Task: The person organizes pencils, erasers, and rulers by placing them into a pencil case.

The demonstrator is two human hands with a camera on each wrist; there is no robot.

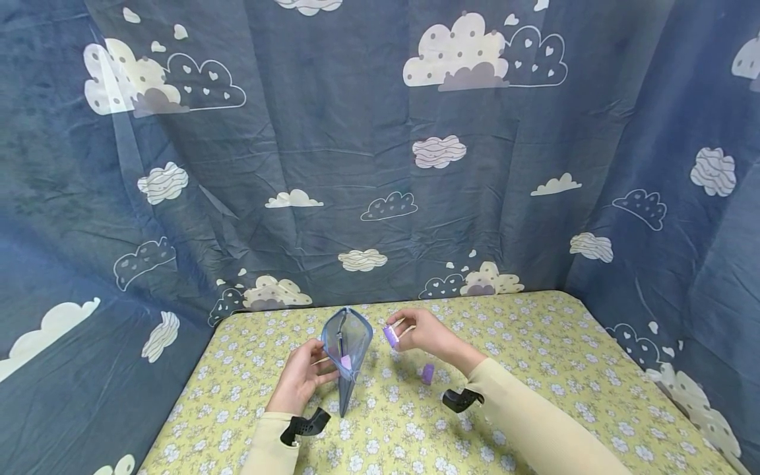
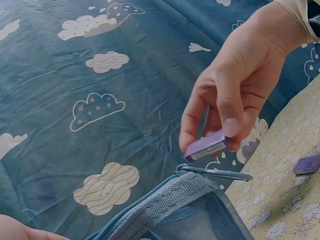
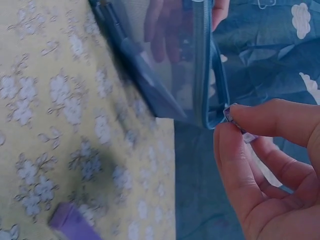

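My left hand [image 1: 299, 375] grips a blue mesh zipper pouch [image 1: 359, 333] by its side, and its mouth gapes upward. Through the mesh show a dark pen-like item [image 1: 340, 340] and a small pink-and-white piece [image 1: 346, 362]. Just right of the pouch, my right hand [image 1: 420, 332] pinches a small purple box [image 1: 391, 336] between thumb and fingers. In the left wrist view that box [image 2: 207, 146] is close above the zipper end of the pouch [image 2: 160, 202], with pale print along one side. A second purple box [image 1: 427, 374] lies on the table below my right hand.
A yellow flowered cloth [image 1: 237, 396] covers the table. Dark blue curtains [image 1: 332, 158] with cloud prints hang behind it and along both sides. Each wrist carries a black strap mount [image 1: 305, 425].
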